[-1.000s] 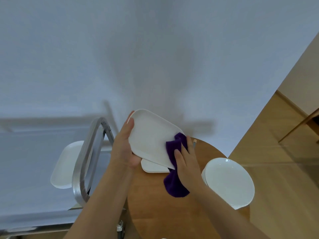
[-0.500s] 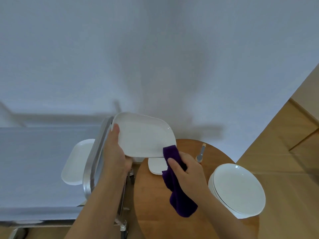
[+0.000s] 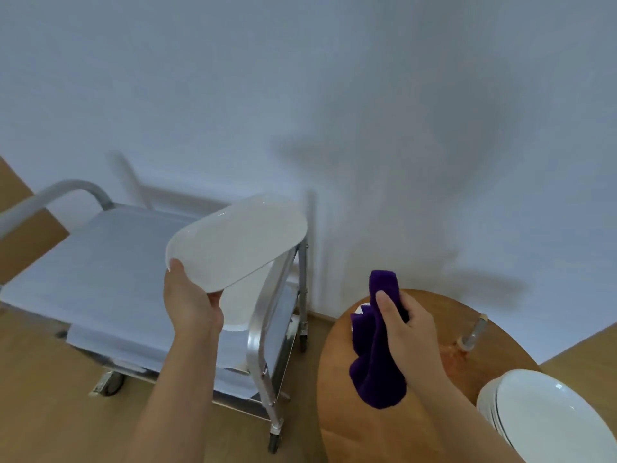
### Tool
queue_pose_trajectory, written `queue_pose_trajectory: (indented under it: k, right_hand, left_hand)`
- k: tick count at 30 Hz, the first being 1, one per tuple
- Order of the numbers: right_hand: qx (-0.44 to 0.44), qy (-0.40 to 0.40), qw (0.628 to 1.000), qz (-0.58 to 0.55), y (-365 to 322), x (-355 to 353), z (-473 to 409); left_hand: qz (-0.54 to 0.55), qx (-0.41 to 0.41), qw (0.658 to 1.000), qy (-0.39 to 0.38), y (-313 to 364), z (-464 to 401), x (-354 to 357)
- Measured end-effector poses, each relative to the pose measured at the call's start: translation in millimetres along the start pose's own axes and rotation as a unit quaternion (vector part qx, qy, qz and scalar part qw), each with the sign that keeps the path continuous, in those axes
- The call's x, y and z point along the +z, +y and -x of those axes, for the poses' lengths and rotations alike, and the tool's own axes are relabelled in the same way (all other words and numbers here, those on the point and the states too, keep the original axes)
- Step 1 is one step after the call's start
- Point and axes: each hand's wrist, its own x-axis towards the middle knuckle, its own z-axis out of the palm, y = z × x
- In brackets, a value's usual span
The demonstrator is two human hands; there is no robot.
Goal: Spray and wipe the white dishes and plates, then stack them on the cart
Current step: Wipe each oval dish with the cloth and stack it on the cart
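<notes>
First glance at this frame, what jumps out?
The white rectangular dish held up in the left hand over the metal cart, left of centre. Next, the purple cloth gripped in the right hand above the round wooden table. A stack of white round plates sits on the table at the bottom right.

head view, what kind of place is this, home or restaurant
Probably a dining or catering room, though a home is possible. A wheeled stainless steel cart stands by a plain white wall, a stack of round white plates sits on a round wooden table, and the floor is wood.
</notes>
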Motion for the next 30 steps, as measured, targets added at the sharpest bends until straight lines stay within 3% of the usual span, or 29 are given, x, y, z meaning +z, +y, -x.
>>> queue_pose_trajectory:
  k: [3,7,14,22,26,30]
  right_hand:
    - [0.004,-0.011,1.0,0.0,-5.5,24.4,-4.7]
    - [0.007,-0.042,0.999,-0.002,-14.0,58.0,-10.4]
    - [0.018,-0.07,0.997,0.005,-20.7,106.6,-21.2]
    - [0.028,-0.079,0.996,0.0,-16.6,140.7,-32.2]
    - [0.037,-0.071,0.997,0.004,-13.5,139.0,-38.5]
    - [0.042,-0.061,0.997,0.013,-9.2,136.3,-42.3]
  left_hand:
    - [-0.023,0.012,0.999,0.037,1.6,-24.5,-16.9]
    - [-0.016,-0.038,0.996,0.076,-8.3,-51.8,-35.9]
    - [-0.021,-0.153,0.985,0.075,-44.6,-90.2,-56.9]
    - [-0.07,-0.195,0.976,0.065,-81.6,-113.7,-57.7]
    - [-0.233,-0.171,0.955,0.066,-92.7,-121.4,-58.5]
    - [-0.49,-0.126,0.863,0.008,-97.0,-127.8,-73.3]
